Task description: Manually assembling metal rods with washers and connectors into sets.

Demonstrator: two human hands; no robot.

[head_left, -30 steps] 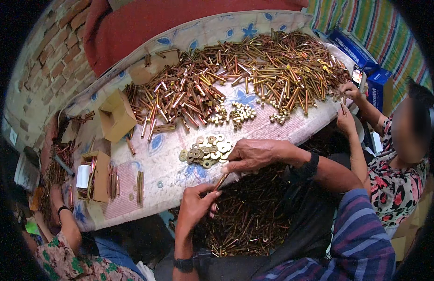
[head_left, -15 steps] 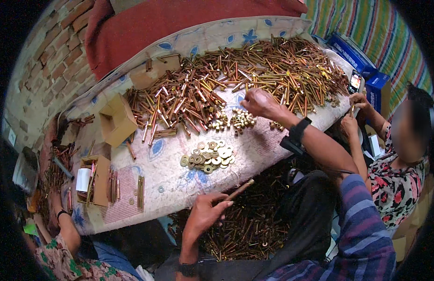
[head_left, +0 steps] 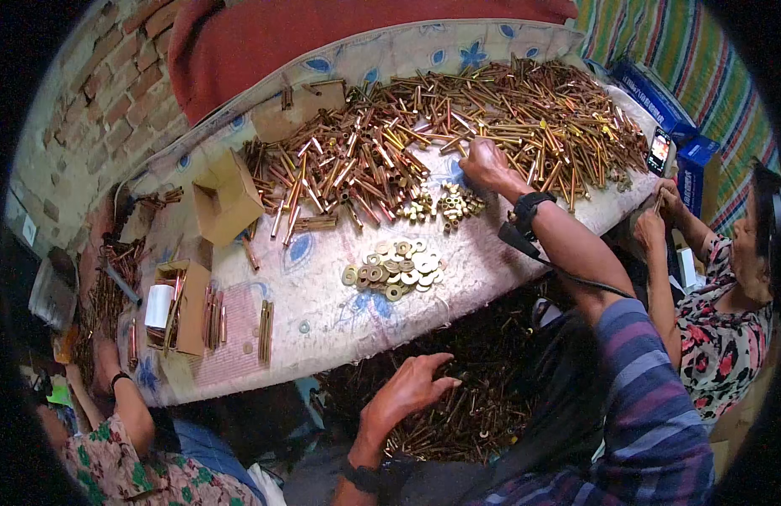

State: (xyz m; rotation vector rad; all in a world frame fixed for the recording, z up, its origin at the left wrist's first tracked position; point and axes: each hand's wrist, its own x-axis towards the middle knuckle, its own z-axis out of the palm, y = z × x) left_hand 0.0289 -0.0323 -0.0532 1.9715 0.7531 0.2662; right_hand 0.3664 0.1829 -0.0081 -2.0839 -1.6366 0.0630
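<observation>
My left hand (head_left: 410,390) hovers past the table's near edge, over a heap of dark metal tubes (head_left: 458,426) below. Its thumb and forefinger are spread, and nothing shows between them. Across the table, my right hand (head_left: 489,164) is closed with bent fingers at the near edge of a big pile of brass and copper-coloured metal tubes (head_left: 390,139). Whatever its fingertips grip is hidden. Just left of that hand lies a cluster of small gold nuts (head_left: 458,207). Nearer to me is a small pile of flat washers (head_left: 399,268).
Open cardboard boxes (head_left: 226,198) stand on the left of the cloth-covered table (head_left: 323,337). A person (head_left: 129,438) works at the left. Another person (head_left: 719,329) at the right holds a thin piece, beside a propped phone (head_left: 659,150) and blue boxes (head_left: 701,173).
The metal tube that was in my left hand is no longer there, and its fingers have spread. My right hand stays at the pile's edge. The view has shifted slightly.
</observation>
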